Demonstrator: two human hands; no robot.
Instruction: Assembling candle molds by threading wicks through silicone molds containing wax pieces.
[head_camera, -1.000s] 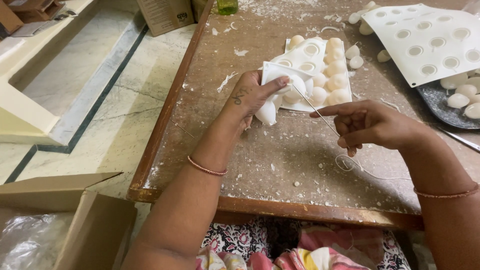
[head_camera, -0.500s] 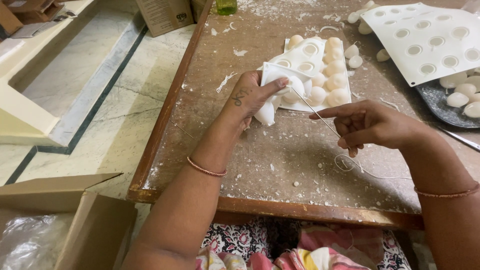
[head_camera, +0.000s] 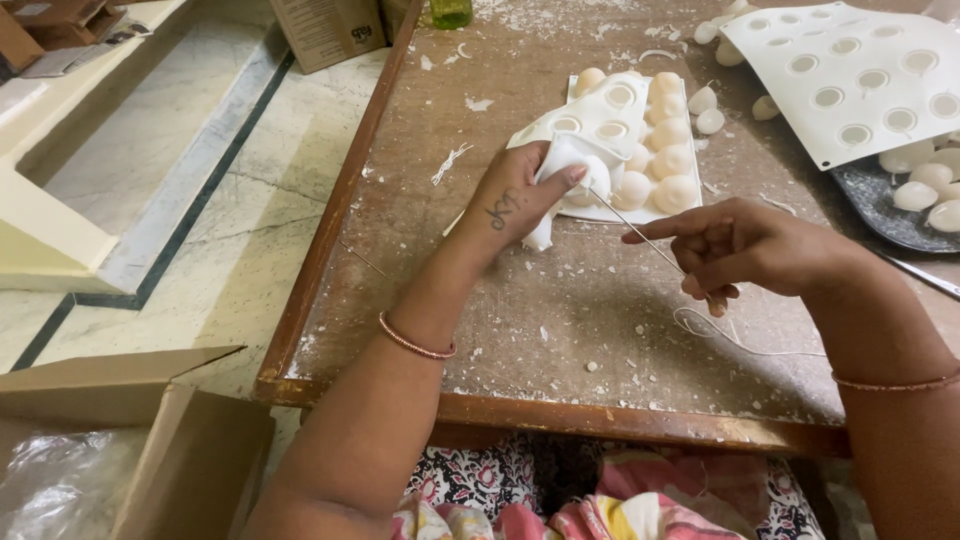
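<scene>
Almost nothing has moved since the earlier frames: both hands stay in the same place, and only the right hand has turned a little, so the thin needle now points more directly at the mould cup under the left hand. This small change suggests that the needle work on this one cup goes on slowly and carefully. The left hand is closed around the bent corner of the white silicone mould, with the fingers folded over one cup and the thumb pressing from the side, so the corner is lifted from the wooden table. The right hand is closed in a pinch; thumb and forefinger hold the back part of the needle, and its tip touches or nearly touches the cup, I cannot tell which. A white thread hangs from this hand and lies in a loose curve on the table. The mould lies near the middle of the table, with several pale round pieces in it. A second white mould lies at the far right, partly over a dark tray with more round pieces.
</scene>
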